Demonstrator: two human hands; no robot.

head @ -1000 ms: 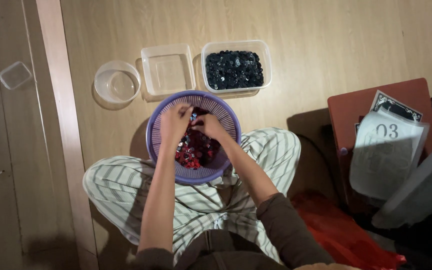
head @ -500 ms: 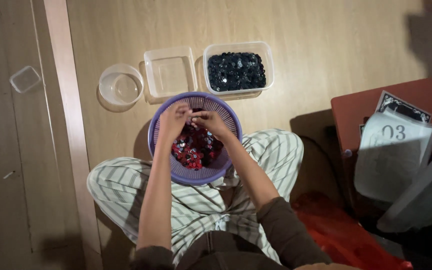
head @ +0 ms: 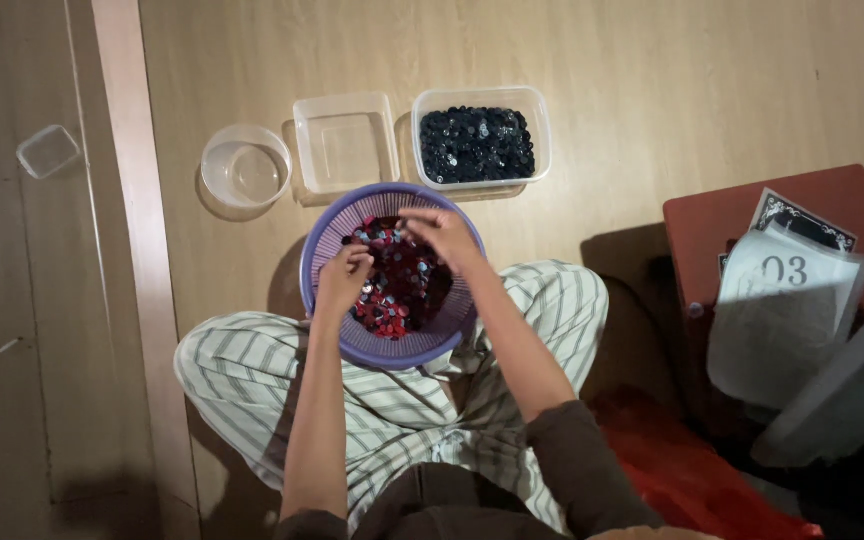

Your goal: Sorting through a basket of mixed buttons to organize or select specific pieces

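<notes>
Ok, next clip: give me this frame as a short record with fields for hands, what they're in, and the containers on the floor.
setting: person sitting cross-legged on a wooden floor
left hand: inside the purple basket, fingers bent over the pieces
right hand: inside the basket, fingertips on the pieces
pieces: small, round, red and dark, mixed
round tub: clear, empty
square tub: clear, empty
dark tub: filled with dark pieces only

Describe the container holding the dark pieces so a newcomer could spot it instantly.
Start at the purple basket on the seated person's lap, then look past it to the row of three clear containers on the wooden floor. The rectangular tub is the rightmost, and the only one filled, heaped with small dark round pieces.
</notes>
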